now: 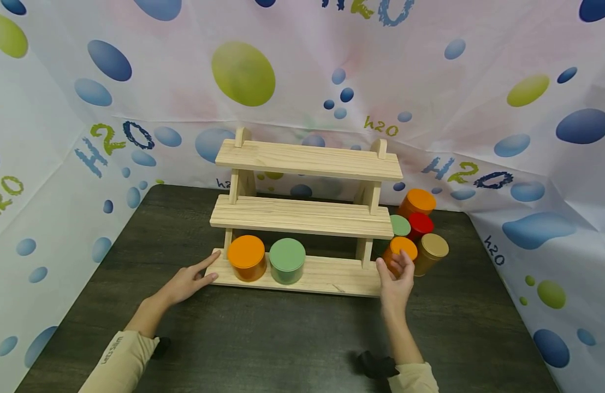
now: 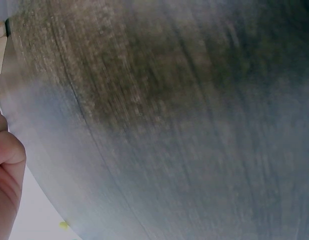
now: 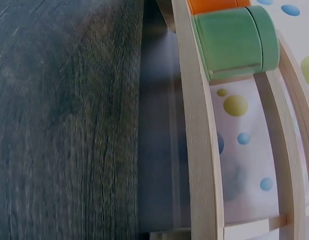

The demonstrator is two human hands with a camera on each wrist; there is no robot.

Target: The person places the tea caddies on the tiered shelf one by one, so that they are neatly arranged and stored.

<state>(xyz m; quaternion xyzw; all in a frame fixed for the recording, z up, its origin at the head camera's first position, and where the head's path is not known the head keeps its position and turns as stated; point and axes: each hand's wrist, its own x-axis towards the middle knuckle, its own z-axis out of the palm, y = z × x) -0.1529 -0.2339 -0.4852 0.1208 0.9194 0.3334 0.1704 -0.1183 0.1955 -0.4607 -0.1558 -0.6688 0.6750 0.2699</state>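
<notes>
A three-tier wooden shelf [image 1: 302, 215] stands on the dark table. Its lowest board carries an orange canister [image 1: 247, 259] and a light green canister [image 1: 288, 262], side by side toward the left. With index finger and thumb stretched out, my left hand [image 1: 187, 281] touches the left end of that board. At the shelf's right end my right hand [image 1: 398, 284] holds another orange canister [image 1: 397, 246], thumb on its left and fingers across its front. In the right wrist view the green canister [image 3: 234, 42] shows beside the shelf boards, but that hand is out of frame.
Close behind and beside the right hand stand a gold canister [image 1: 434, 248], a red one [image 1: 420, 225], a second green one [image 1: 399, 225] and an orange one [image 1: 417, 202]. A patterned curtain [image 1: 292, 71] hangs behind the dark table [image 1: 283, 338].
</notes>
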